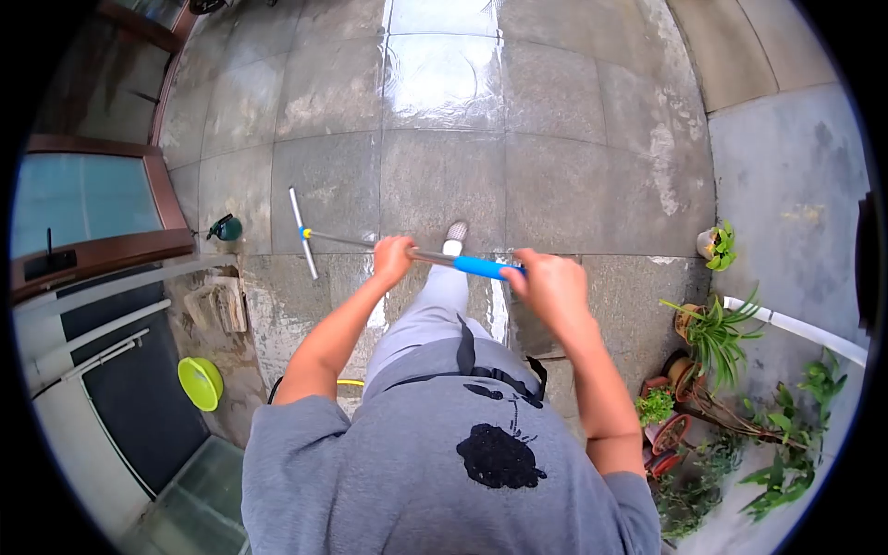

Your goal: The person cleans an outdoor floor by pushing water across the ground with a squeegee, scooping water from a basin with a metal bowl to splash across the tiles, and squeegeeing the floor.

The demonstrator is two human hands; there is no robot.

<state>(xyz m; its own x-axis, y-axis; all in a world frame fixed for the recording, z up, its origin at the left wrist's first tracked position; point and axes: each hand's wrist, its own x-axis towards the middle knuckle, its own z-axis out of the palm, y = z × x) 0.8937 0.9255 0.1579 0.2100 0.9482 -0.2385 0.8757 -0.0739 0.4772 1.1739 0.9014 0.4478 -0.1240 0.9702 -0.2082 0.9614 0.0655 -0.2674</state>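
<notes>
before the grey shirt (pixel 398 462), both hands (pixel 393 262) (pixel 555 285) grip the crosswise squeegee (pixel 481 267), blade end (pixel 303 233) left.

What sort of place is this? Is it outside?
Probably yes: it looks like a small paved yard beside a building. The clues are the wet paving slabs, the potted plants by the right wall and the brown-framed door at the left.

Blue squeegee handle (pixel 479 266), black-printed grey shirt (pixel 398 453)
</notes>
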